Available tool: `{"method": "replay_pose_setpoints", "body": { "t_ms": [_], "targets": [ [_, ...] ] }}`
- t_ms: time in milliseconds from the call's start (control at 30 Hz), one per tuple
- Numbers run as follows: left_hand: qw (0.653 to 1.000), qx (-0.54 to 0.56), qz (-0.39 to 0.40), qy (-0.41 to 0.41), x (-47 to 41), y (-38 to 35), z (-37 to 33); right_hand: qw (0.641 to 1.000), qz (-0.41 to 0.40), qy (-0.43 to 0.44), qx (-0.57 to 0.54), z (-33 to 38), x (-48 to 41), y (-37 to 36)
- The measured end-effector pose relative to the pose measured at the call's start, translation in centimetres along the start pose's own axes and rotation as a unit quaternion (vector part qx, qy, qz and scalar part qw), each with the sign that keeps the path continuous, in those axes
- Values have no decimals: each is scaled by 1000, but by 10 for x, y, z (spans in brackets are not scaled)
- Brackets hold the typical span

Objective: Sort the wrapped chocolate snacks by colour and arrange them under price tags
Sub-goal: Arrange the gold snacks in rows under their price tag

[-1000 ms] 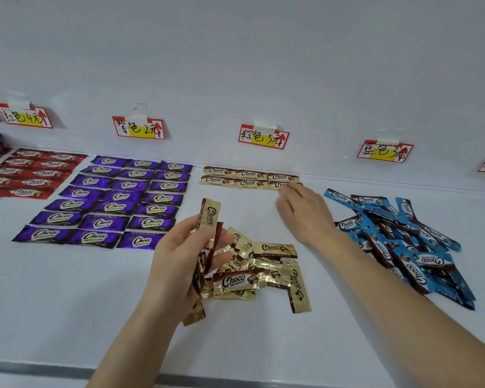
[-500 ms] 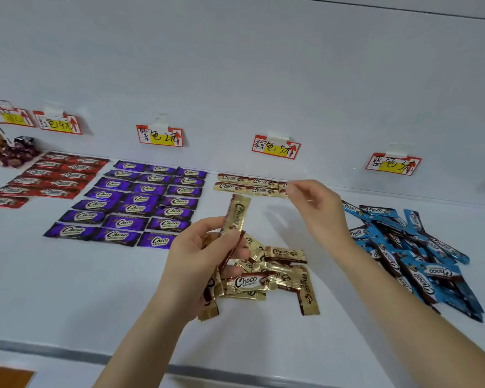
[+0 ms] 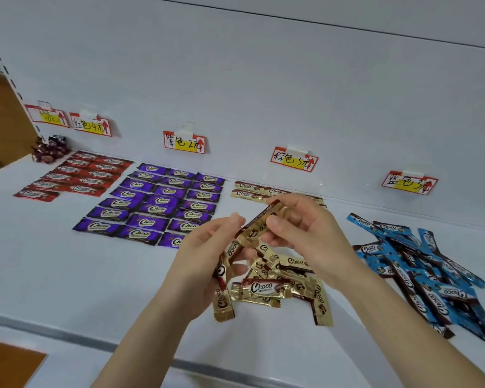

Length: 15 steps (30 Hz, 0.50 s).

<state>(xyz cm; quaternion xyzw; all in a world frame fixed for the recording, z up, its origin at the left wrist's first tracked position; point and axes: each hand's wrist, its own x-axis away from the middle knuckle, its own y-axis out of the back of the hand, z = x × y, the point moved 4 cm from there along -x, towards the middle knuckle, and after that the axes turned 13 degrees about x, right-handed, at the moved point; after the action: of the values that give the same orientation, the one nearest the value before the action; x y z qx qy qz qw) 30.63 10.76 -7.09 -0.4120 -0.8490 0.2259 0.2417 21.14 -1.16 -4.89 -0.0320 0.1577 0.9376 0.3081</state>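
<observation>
Red-wrapped chocolate bars (image 3: 76,175) and purple-wrapped bars (image 3: 154,203) are laid in rows at left. Several gold-wrapped bars (image 3: 223,302) are gripped in the left hand (image 3: 205,264); the topmost bar (image 3: 256,225) is pinched, seemingly near its end, by the right hand (image 3: 300,231). Blue-wrapped bars (image 3: 426,270) are heaped rightmost.

Gold foil snack wrappers (image 3: 263,288): dark brown bands, white "Choco" lettering. Purple flat wrappers (image 3: 140,222), red flat wrappers (image 3: 81,189), blue long wrappers (image 3: 445,292) with brown ends. Paper price tags (image 3: 294,159): red border, yellow patch, black handwriting. White shelf (image 3: 67,275).
</observation>
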Motion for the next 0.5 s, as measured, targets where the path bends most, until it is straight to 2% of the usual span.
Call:
{"method": "replay_pose_setpoints", "body": {
  "t_ms": [100,200,333,500],
  "targets": [
    [999,23,21,16,-2,0,-1,999,5,-12,-36,-1,-1,-4],
    [999,31,3,-16,-4,2,-2,994,-5,-49,-96,-7,0,-10],
    [998,-3,-4,-61,-4,4,-1,998,-11,-60,-35,-11,2,-20],
    [998,24,-23,-56,-5,11,-1,994,-24,-88,-57,-18,-22,-14]
  ]
}}
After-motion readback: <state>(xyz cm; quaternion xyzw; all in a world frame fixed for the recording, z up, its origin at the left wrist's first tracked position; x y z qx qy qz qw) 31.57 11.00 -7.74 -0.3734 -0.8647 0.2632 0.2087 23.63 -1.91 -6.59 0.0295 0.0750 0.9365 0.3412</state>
